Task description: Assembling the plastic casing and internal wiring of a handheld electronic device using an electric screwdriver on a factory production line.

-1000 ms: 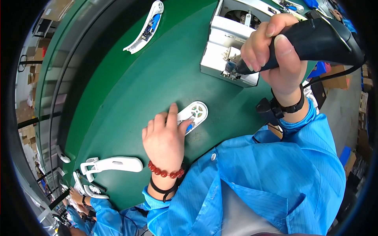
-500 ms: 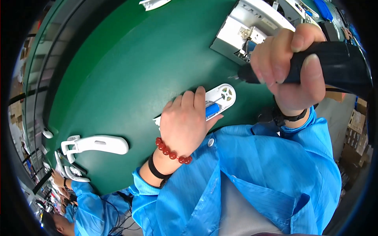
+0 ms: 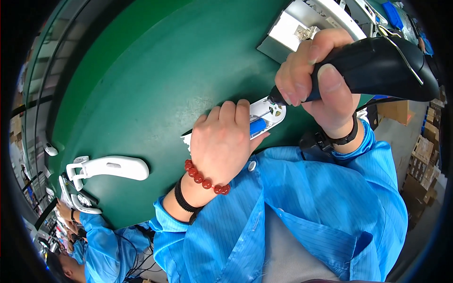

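Note:
My left hand (image 3: 222, 129) is wrapped over a white plastic housing (image 3: 265, 107) and presses it to the green table. Beyond my fingers show the housing's rounded end with a speaker-like round grille (image 3: 276, 112) and a blue cylinder (image 3: 257, 127) that looks like a battery. My right hand (image 3: 318, 78) grips a black electric screwdriver (image 3: 373, 68), its body tilted up to the right. The screwdriver's tip is at the housing's rounded end, near the grille; whether it touches a screw I cannot tell. The rest of the housing is hidden under my left hand.
A white handle-shaped device (image 3: 111, 167) lies on the green table (image 3: 141, 94) at the left, with more white parts (image 3: 85, 205) beside it. A metal box (image 3: 285, 35) stands at the back right. A co-worker in a blue sleeve (image 3: 101, 236) sits at the lower left.
My right hand has brought the screwdriver left and down, so its tip now meets the housing's rounded end. My left hand keeps its hold on the housing.

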`<state>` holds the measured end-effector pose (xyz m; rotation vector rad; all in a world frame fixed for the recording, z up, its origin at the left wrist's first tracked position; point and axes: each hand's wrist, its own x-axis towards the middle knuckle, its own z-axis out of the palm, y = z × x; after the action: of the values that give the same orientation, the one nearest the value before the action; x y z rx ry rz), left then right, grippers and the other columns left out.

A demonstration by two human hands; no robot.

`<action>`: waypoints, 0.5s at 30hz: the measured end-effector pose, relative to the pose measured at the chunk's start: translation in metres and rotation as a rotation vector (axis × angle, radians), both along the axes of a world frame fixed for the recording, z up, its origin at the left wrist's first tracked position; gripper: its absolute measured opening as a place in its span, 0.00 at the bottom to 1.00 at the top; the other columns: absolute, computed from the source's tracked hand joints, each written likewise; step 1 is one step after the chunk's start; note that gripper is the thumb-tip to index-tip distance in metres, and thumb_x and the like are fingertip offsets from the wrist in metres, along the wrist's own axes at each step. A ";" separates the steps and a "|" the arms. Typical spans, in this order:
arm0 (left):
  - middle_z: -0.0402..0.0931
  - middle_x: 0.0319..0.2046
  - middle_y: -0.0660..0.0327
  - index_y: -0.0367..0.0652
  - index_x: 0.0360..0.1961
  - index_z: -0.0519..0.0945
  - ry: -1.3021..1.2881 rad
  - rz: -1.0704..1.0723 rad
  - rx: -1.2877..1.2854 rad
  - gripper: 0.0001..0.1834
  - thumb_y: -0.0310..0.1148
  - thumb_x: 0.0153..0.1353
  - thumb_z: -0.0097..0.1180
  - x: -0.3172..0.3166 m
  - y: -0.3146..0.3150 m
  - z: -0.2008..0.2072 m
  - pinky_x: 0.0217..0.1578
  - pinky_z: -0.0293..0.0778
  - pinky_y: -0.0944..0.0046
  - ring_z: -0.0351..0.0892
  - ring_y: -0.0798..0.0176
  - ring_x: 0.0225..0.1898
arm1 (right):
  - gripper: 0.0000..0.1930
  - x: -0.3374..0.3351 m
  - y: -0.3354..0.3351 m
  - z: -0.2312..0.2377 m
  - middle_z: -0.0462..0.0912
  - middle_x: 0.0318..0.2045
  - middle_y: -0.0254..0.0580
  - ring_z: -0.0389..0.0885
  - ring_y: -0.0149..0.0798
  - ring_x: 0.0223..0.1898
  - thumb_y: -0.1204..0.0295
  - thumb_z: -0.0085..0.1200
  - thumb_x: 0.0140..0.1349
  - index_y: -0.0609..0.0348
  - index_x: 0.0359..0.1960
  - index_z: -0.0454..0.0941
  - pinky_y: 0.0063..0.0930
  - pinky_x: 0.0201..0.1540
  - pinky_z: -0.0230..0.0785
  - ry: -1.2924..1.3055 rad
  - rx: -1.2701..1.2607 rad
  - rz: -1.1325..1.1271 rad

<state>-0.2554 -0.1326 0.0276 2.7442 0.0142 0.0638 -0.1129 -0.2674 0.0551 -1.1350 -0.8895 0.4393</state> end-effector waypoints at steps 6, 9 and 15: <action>0.72 0.28 0.61 0.39 0.40 0.76 -0.043 -0.004 -0.002 0.28 0.48 0.44 0.67 0.003 0.000 -0.003 0.29 0.71 0.62 0.77 0.60 0.30 | 0.14 0.001 0.003 -0.006 0.70 0.19 0.37 0.69 0.29 0.18 0.62 0.51 0.67 0.57 0.41 0.62 0.25 0.22 0.65 -0.070 -0.053 -0.048; 0.72 0.27 0.61 0.39 0.40 0.76 -0.054 0.000 -0.007 0.27 0.48 0.45 0.66 0.005 -0.001 -0.004 0.29 0.71 0.61 0.76 0.59 0.29 | 0.14 0.001 0.003 -0.007 0.70 0.19 0.36 0.68 0.29 0.17 0.62 0.52 0.66 0.57 0.40 0.62 0.25 0.22 0.64 -0.131 -0.088 -0.061; 0.74 0.29 0.60 0.38 0.40 0.77 -0.005 0.019 -0.017 0.29 0.49 0.42 0.69 0.008 -0.003 -0.003 0.30 0.71 0.60 0.78 0.57 0.32 | 0.15 0.005 0.001 -0.009 0.70 0.19 0.36 0.69 0.29 0.18 0.62 0.53 0.66 0.56 0.41 0.63 0.25 0.23 0.64 -0.059 -0.097 -0.073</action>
<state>-0.2472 -0.1358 0.0250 2.7268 0.0396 0.0754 -0.1079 -0.2665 0.0464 -1.2705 -0.8827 0.3945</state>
